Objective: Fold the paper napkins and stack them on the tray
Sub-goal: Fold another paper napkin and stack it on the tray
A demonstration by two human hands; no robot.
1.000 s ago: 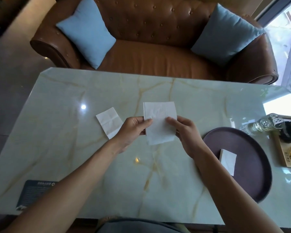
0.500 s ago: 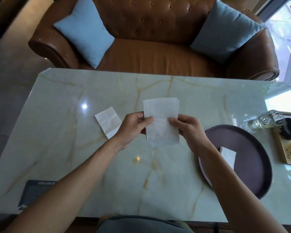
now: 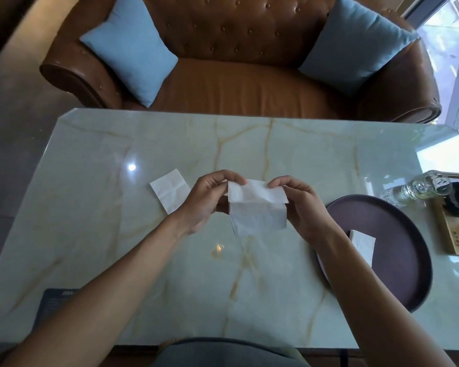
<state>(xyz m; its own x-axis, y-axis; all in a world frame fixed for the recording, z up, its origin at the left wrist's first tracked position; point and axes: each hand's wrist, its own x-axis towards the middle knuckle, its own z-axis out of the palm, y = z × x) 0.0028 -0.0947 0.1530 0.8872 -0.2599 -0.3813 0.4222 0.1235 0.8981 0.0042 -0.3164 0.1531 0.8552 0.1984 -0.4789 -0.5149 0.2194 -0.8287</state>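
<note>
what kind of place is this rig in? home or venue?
Probably a lounge, café or hotel seating area, though a home is possible. Cues: a tufted brown leather sofa with blue cushions, a marble-look table, and a round serving tray beside a glass bottle.

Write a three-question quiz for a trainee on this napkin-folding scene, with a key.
1. True or false: the round dark-purple tray holds no napkins yet.
2. How many white paper napkins are visible in all?
3. Which hands hold the half-folded white paper napkin? A) left only B) right only C) both

Key:
1. False: one folded white napkin already lies on it.
2. Three: one held, one on the tray, and one creased white napkin lying on the marble table beside the left hand.
3. C: the left hand and right hand pinch its top edge, turned down toward the person.
</note>
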